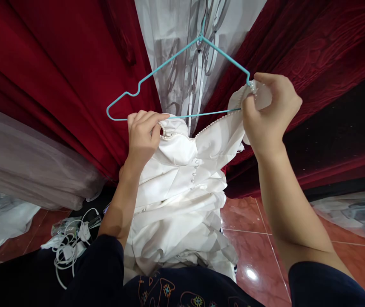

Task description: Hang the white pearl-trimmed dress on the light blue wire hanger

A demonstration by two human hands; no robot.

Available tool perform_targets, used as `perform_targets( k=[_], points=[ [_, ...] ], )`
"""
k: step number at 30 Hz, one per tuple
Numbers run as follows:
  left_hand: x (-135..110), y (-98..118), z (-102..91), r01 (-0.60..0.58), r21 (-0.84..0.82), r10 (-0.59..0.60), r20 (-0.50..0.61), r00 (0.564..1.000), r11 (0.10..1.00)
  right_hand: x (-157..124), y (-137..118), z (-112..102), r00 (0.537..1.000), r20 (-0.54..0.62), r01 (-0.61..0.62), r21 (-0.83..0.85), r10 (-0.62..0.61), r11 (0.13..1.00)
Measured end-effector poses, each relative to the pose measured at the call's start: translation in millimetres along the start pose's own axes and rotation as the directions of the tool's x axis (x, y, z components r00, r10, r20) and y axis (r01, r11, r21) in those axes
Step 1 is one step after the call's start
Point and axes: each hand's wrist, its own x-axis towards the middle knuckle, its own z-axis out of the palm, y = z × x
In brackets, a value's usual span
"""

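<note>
Dress: the white dress (pixel 176 187) is in the middle, in front of the person, its top up at the hanger and its lower folds bunched down near the dark printed shirt (pixel 182 290).
Dress trim: a beaded edge (pixel 214 123) runs along the neckline, with a short row of small buttons (pixel 194 168) down the front below it.
Hanger: the light blue hanger (pixel 200 39) is tilted, its left end bare and its right end at the dress strap; its hook overlaps white metal scrollwork (pixel 196 81), and whether it hangs there I cannot tell.
Left hand: the left hand (pixel 144 134) is closed, thumb and fingers pinching the upper edge of the dress by the hanger's lower bar.
Right hand: the right hand (pixel 271 113) pinches the beaded strap between thumb and forefinger, right at the hanger's notch.
Curtains: a red curtain (pixel 73 64) hangs on the left, more red cloth (pixel 323 51) on the right, and pale cloth (pixel 166 55) between them.
Cables: white cables (pixel 69 251) lie tangled at lower left, on a black surface (pixel 16 277).
Floor: reddish floor tiles (pixel 249 247) show right of the dress, with a bright reflection.
</note>
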Motion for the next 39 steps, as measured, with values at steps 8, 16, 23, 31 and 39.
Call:
perform_targets(
  k=[8,16,23,31,39],
  points=[
    [6.8,-11.4,-8.9,-0.007,-0.008,0.007,0.012,1.000,1.000,33.7,30.1,-12.5,0.951,-0.182,-0.244,0.051,0.249,0.969],
    [7.8,-9.4,0.8,0.028,-0.050,-0.026,0.042,0.999,0.998,-29.5,38.4,-33.2,0.933,0.078,-0.339,-0.132,0.350,0.932],
    [7.0,-4.8,8.9,0.049,-0.063,-0.046,0.052,0.998,0.997,-40.8,-33.5,-23.3,0.983,0.140,0.095,0.166,-0.119,0.982],
    [0.3,-1.7,15.8,0.040,-0.112,-0.035,0.046,0.998,0.993,-35.7,-41.4,13.3,0.988,0.156,-0.028,0.203,-0.004,0.979],
    [-64.1,-28.8,7.9,0.108,-0.144,-0.141,-0.243,0.960,0.984,-39.8,-41.6,9.5,0.987,0.158,-0.049,0.113,0.031,0.992]
  ],
)
